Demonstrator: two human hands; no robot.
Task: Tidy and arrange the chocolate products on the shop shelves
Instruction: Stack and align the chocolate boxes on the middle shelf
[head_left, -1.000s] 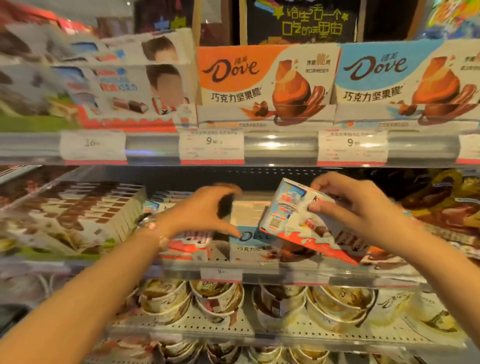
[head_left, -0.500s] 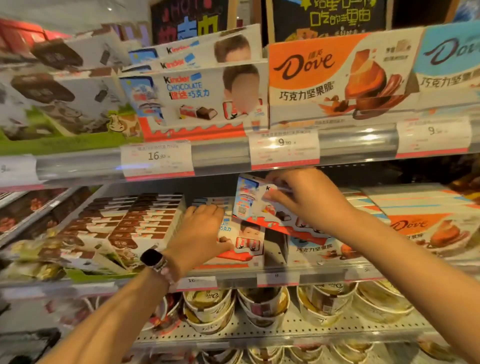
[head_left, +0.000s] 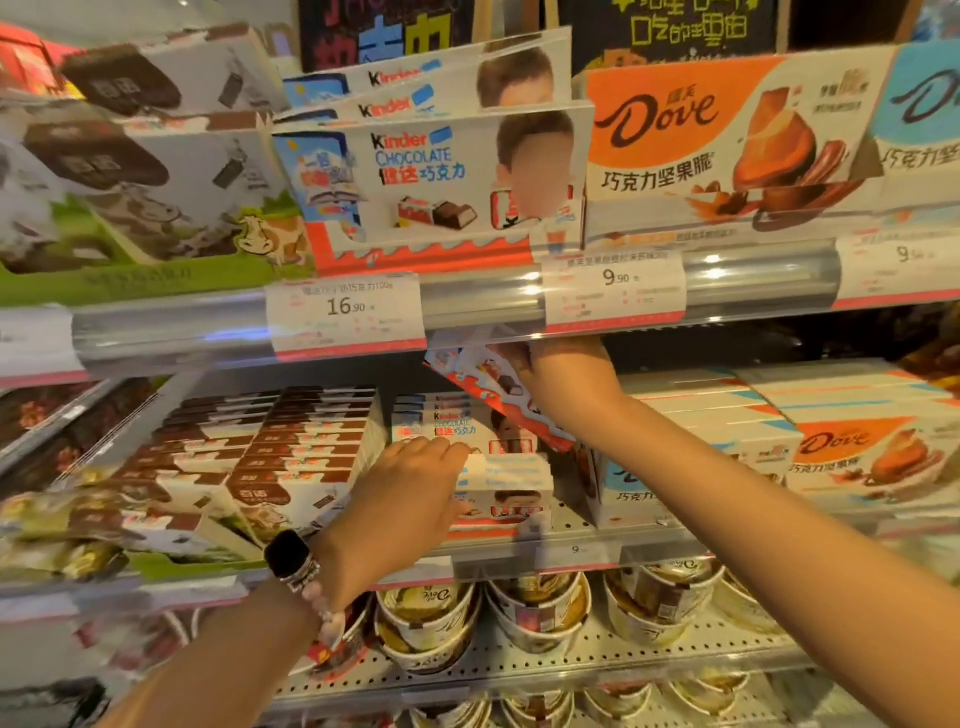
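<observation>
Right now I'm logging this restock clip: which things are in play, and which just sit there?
In play:
right hand holding tilted Kinder box
left hand on shelved Kinder boxes

Just sitting:
Dove boxes
brown-and-white boxes
tubs
price tag

White price tags (head_left: 345, 312) line the shelf rail, and chalkboard signs (head_left: 691, 26) with coloured lettering stand above

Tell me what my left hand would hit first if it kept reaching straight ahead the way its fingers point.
Most likely the Kinder boxes stacked on the middle shelf: the left hand points right at them, fingertips seemingly almost touching, though depth is unclear.
</observation>
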